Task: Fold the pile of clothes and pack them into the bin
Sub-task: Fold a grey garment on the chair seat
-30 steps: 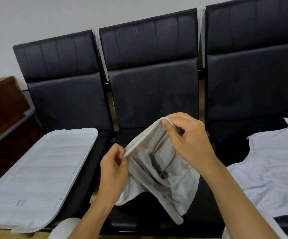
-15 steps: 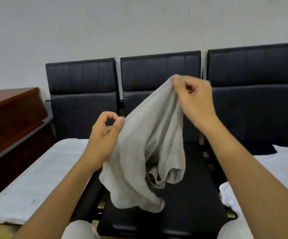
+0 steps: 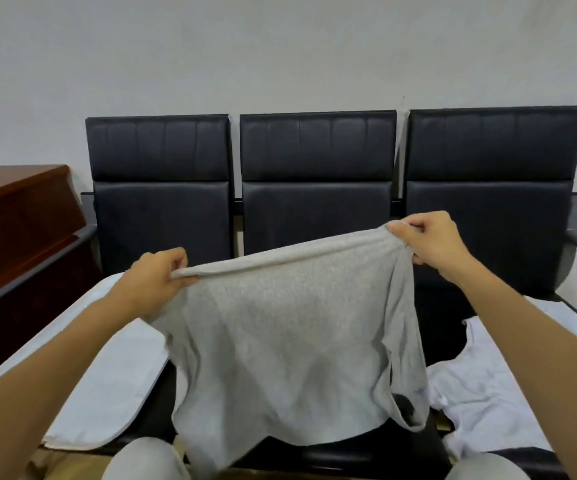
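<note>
Grey shirt [image 3: 280, 341] hangs below both my grips, its held edge running crosswise from my pinching left hand [image 3: 157, 284] up to my pinching right hand [image 3: 430, 242], over the middle seat [image 3: 415, 441].

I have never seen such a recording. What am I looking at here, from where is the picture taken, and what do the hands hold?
No machine here: a person wears a camera on the head, looking forward and down. The left hand and right hand each pinch an upper corner of a grey garment, spread over the middle black seat. A flat white lid-like sheet lies on the left seat, a white garment on the right. A brown wooden cabinet stands at far left.
</note>
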{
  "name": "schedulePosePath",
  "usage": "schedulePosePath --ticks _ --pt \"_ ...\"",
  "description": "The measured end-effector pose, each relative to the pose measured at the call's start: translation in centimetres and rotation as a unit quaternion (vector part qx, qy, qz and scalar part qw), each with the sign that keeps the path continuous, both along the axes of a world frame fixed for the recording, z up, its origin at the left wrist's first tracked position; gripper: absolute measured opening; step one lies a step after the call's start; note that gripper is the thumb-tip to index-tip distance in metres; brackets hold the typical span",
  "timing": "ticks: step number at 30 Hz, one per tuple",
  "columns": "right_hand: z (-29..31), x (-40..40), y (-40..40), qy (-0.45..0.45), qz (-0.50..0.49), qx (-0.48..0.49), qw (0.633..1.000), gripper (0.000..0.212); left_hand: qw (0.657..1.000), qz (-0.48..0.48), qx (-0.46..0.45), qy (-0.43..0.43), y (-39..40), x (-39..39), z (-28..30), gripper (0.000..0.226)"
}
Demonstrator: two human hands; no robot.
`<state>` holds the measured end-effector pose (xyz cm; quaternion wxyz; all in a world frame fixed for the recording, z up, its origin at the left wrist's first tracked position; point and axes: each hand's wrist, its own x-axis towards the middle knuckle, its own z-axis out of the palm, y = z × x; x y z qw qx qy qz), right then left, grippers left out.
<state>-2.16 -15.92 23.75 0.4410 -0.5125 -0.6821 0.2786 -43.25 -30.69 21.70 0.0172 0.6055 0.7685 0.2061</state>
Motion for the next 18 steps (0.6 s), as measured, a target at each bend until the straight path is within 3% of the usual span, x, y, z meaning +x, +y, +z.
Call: schedulePosePath --ticks 4,9,12,15,18 --pt "1.2 1.3 2.8 -0.108 -0.039 0.110 0.987 0.021 0.989 0.012 0.093 0.110 2.8 -0.4 3.0 0.022" --pt "1.8 2.0 2.8 -0.026 -0.090 0.189 0.977 0.024 0.978 -0.005 0.177 0.113 3.8 0.4 3.4 0.024" --pt "-3.4 2.3 0.3 0.015 -0.063 0.179 0.982 0.013 0.969 -0.024 0.190 0.160 2.0 0.2 -1.1 0.018" --pt "-12.2 2.3 -3.1 -0.052 -0.011 0.088 0.995 0.015 0.986 -0.024 0.062 0.156 -0.4 0.3 -8.3 0.009" --pt "-21.4 2.9 -6.2 -0.177 0.073 -0.084 0.978 0.022 0.969 -0.063 -0.149 0.186 -3.5 0.5 -16.7 0.027"
